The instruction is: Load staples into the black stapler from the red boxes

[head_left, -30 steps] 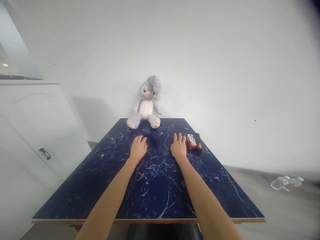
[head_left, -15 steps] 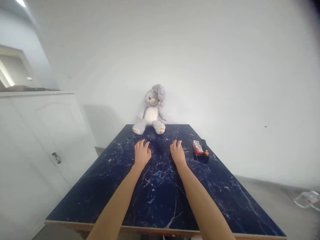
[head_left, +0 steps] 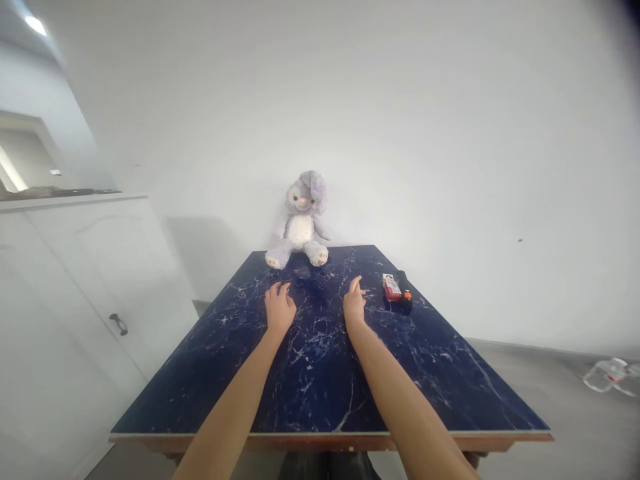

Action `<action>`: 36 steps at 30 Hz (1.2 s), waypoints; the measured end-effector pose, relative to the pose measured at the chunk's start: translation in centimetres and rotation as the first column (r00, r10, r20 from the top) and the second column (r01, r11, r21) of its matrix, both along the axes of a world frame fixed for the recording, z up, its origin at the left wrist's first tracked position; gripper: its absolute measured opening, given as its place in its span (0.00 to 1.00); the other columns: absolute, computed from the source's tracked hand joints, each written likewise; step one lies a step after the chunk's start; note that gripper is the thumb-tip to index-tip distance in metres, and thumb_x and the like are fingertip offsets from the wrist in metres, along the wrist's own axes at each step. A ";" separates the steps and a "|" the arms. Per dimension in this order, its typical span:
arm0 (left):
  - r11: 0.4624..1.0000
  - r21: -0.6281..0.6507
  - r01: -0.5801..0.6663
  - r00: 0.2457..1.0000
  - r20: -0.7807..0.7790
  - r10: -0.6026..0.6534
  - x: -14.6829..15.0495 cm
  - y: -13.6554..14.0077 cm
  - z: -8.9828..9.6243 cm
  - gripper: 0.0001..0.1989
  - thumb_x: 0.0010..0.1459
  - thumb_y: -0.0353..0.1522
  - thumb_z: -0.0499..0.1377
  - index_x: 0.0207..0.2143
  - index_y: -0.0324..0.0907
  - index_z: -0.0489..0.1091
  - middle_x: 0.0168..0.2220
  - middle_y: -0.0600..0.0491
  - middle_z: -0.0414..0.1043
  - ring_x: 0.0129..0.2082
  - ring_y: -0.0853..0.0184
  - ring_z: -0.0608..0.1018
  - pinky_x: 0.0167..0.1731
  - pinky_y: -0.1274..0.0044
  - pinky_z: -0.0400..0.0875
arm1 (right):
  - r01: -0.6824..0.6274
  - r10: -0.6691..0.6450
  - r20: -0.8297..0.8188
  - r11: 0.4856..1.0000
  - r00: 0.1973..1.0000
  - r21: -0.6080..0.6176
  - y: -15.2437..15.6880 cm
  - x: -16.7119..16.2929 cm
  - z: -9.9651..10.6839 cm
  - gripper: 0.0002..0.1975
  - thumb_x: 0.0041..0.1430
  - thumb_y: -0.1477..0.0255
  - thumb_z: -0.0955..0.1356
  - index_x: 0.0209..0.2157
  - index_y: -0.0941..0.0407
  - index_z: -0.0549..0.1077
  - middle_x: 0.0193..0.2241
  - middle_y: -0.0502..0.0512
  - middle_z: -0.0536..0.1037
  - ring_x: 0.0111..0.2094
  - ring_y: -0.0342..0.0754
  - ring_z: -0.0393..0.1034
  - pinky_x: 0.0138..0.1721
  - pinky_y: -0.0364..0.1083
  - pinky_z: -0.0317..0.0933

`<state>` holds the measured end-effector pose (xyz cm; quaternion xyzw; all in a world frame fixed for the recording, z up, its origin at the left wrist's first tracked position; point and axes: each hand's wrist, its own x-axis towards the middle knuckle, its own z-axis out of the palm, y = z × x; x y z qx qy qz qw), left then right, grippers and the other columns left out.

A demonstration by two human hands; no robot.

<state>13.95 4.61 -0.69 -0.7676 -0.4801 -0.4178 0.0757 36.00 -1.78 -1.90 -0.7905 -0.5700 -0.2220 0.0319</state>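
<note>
My left hand [head_left: 280,307] rests palm down over the middle of the dark blue marbled table [head_left: 310,400], its fingers slightly bent and apart, holding nothing. To its right, my right hand [head_left: 355,303] is turned partly on its side. Its fingers are loosely stretched and nothing shows in them. A grey plush rabbit [head_left: 301,230] with a white belly sits at the far edge, beyond both hands. Right of my right hand lies a small red and white box [head_left: 391,287]. A black object with an orange part [head_left: 407,295] lies against it; its kind is unclear.
A white wall [head_left: 425,147] stands behind the table. On the left is a white cabinet [head_left: 75,280] with a dark handle [head_left: 119,325]. Clear plastic bottles [head_left: 607,375] lie on the floor at the far right.
My right hand has rolled from palm down onto its side, its fingers shifting. My left hand stays nearly in place. The whole view has tilted slightly.
</note>
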 end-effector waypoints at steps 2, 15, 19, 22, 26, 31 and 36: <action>1.000 -0.014 -0.010 1.000 0.022 0.010 -0.2 -0.5 0.3 0.19 0.60 0.27 0.54 0.54 0.42 0.72 0.56 0.42 0.67 0.52 0.54 0.70 0.54 0.64 0.63 | 0.133 -0.126 0.134 0.990 0.983 -0.042 -0.5 -0.3 0.0 0.09 0.54 0.83 0.68 0.36 0.63 0.81 0.41 0.69 0.80 0.68 0.63 0.50 0.67 0.65 0.35; 0.952 -0.291 -0.097 0.987 -0.153 0.054 -0.3 -1.7 1.5 0.25 0.66 0.37 0.47 0.24 0.41 0.78 0.29 0.44 0.78 0.36 0.58 0.77 0.39 0.72 0.61 | 0.394 -0.358 0.346 0.919 0.867 -0.035 -1.1 -1.6 -0.4 0.12 0.49 0.87 0.71 0.35 0.62 0.81 0.54 0.71 0.73 0.66 0.57 0.55 0.67 0.54 0.47; 0.927 -0.362 -0.099 0.985 -0.170 0.038 -0.4 -1.8 1.4 0.26 0.67 0.41 0.45 0.28 0.43 0.79 0.29 0.45 0.79 0.31 0.60 0.78 0.33 0.74 0.61 | 0.508 -0.446 0.465 0.862 0.764 -0.007 -1.0 -1.6 -1.1 0.11 0.48 0.85 0.73 0.35 0.61 0.81 0.56 0.71 0.71 0.64 0.56 0.59 0.65 0.53 0.51; 0.917 -0.392 -0.079 0.980 -0.199 -0.001 -0.2 -2.0 1.2 0.25 0.66 0.43 0.47 0.27 0.44 0.78 0.28 0.47 0.79 0.31 0.61 0.79 0.32 0.75 0.62 | 0.544 -0.476 0.496 0.839 0.726 0.008 -0.8 -1.6 -1.6 0.12 0.47 0.86 0.73 0.35 0.62 0.81 0.56 0.71 0.71 0.63 0.55 0.59 0.65 0.51 0.52; 0.910 -0.411 -0.056 0.968 -0.244 -0.051 0.0 -2.1 1.1 0.25 0.66 0.43 0.49 0.24 0.44 0.77 0.28 0.47 0.78 0.33 0.61 0.79 0.34 0.76 0.64 | 0.535 -0.505 0.431 0.843 0.748 0.058 -0.7 -1.7 -1.7 0.13 0.48 0.86 0.73 0.38 0.64 0.81 0.57 0.71 0.70 0.63 0.55 0.59 0.65 0.50 0.51; 0.907 -0.420 -0.035 0.958 -0.272 -0.089 -0.1 -2.3 1.2 0.25 0.66 0.43 0.48 0.24 0.44 0.76 0.29 0.48 0.78 0.35 0.61 0.80 0.36 0.75 0.66 | 0.491 -0.459 0.337 0.871 0.822 -0.011 -1.3 -2.0 -0.8 0.13 0.53 0.84 0.71 0.41 0.63 0.80 0.56 0.71 0.71 0.64 0.56 0.59 0.65 0.53 0.53; 0.907 -0.420 -0.027 0.957 -0.274 -0.098 -0.2 -2.4 1.3 0.25 0.66 0.43 0.48 0.24 0.45 0.76 0.30 0.48 0.79 0.34 0.60 0.80 0.35 0.75 0.66 | 0.333 -0.334 0.089 0.943 0.939 0.024 -2.2 -2.0 -0.1 0.13 0.55 0.81 0.70 0.43 0.63 0.79 0.57 0.75 0.70 0.64 0.64 0.58 0.62 0.62 0.59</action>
